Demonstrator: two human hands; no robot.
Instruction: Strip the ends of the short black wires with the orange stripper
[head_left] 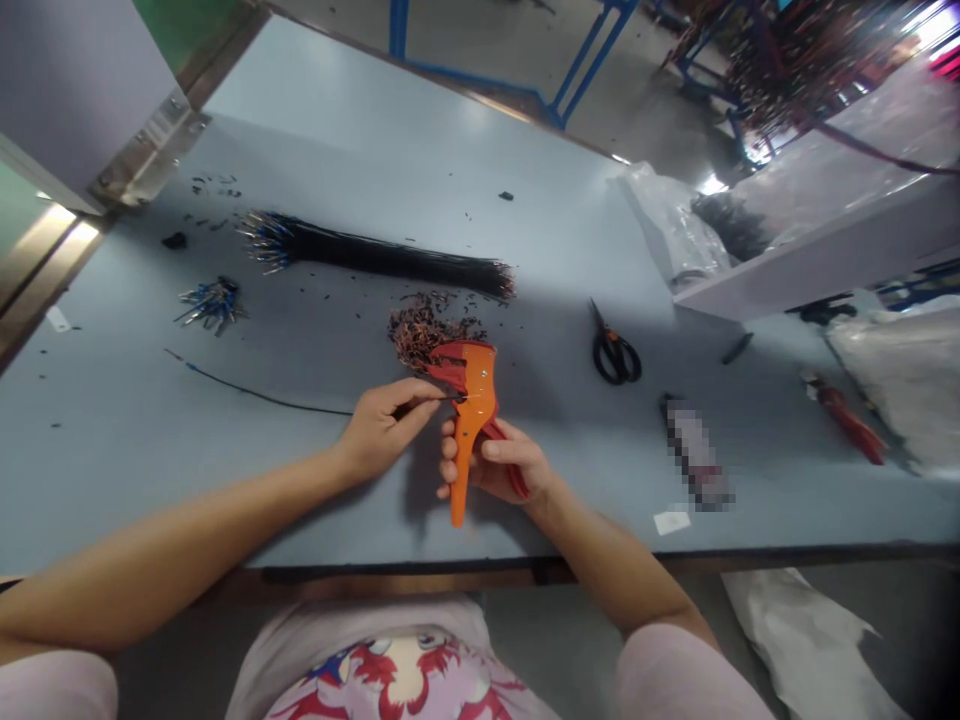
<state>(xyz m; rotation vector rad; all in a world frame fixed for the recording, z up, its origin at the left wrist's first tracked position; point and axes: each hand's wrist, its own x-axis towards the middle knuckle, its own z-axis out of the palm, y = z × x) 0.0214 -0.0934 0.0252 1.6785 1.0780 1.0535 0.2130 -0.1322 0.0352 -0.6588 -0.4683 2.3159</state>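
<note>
My left hand (386,425) pinches a thin black wire (277,402), whose blue-tipped end trails left over the table. The wire's other end is at the jaws of an orange and red wire stripper (478,385). Wrapped round the stripper's handles is my right hand (499,465). Just beyond the tool's head lies a pile of small black and copper scraps (420,330). A long bundle of black wires (375,255) with blue and metal ends stretches behind the pile. To the left sits a small heap of blue-ended wire pieces (215,304).
On the blue-grey table (360,130), black scissors (615,350), a blurred-out object (696,450), a white label (672,522) and red-handled pliers (847,415) lie to the right. Clear plastic bags (675,225) are by a raised shelf (810,265). A grey panel (75,90) stands at upper left.
</note>
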